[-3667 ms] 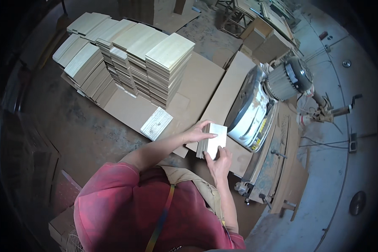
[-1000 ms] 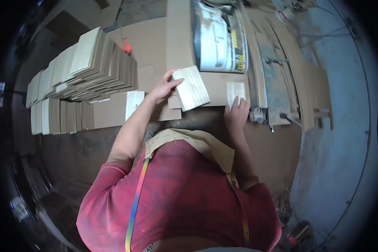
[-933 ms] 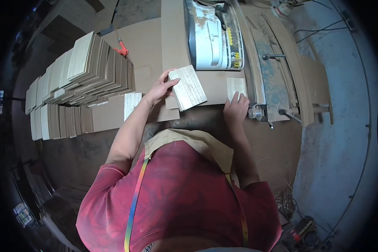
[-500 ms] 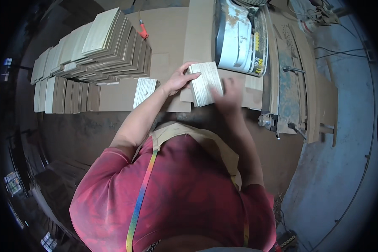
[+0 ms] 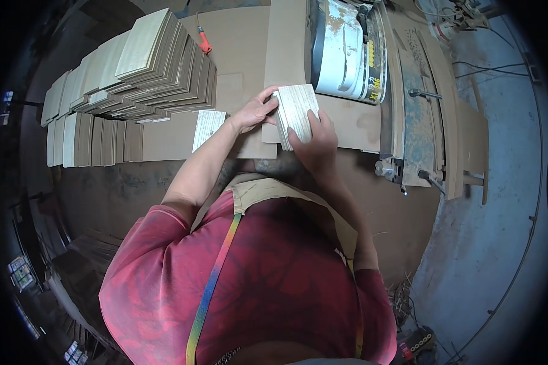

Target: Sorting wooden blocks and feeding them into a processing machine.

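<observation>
A small stack of pale wooden boards [image 5: 298, 103] is between my two hands, a little above the cardboard-covered bench. My left hand [image 5: 254, 113] grips the stack by its left edge, with the fingers partly hidden behind it. On the right lower side, my right hand [image 5: 315, 139] has its thumb and fingers closed over the face and edge of the boards. A few similar whitish boards [image 5: 208, 128] lie on the bench just left of my left forearm.
Tall stacks of thin boards [image 5: 146, 48] stand at the left of the bench. A red-handled tool [image 5: 204, 44] lies behind them. A white and black machine [image 5: 345, 55] sits at the back right, beside a worn metal table [image 5: 419, 115] with knobs. Cardboard [image 5: 237, 55] covers the bench.
My right hand, blurred and beside the stack before, has moved left and now holds the boards. The left hand keeps its grip.
</observation>
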### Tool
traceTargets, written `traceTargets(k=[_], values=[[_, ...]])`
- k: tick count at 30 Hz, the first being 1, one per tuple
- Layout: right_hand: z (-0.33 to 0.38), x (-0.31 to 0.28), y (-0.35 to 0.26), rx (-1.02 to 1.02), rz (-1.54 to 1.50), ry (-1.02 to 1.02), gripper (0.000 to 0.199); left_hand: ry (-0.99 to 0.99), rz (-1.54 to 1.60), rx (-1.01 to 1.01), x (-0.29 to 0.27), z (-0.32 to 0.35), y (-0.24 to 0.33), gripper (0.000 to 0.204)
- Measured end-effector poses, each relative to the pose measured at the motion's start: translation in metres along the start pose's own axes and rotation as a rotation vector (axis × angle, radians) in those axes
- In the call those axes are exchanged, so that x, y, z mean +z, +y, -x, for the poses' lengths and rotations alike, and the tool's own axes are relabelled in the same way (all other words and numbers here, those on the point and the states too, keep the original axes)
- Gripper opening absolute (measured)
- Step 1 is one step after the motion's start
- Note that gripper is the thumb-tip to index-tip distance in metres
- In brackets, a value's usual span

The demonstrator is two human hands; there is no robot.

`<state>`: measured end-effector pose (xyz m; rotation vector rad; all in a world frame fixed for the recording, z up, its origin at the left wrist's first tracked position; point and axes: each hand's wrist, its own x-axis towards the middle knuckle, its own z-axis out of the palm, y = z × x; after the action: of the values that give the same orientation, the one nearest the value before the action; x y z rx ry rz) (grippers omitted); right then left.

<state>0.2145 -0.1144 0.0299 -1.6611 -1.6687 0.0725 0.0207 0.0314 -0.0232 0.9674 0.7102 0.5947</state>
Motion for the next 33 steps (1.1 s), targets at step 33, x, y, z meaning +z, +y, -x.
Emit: traceTargets(k=[33], values=[[0.03, -0.057, 0.036, 0.18, 0.118, -0.104, 0.061, 0.154, -0.126, -0.01, 0.032, 0.005, 0.011, 0.054]])
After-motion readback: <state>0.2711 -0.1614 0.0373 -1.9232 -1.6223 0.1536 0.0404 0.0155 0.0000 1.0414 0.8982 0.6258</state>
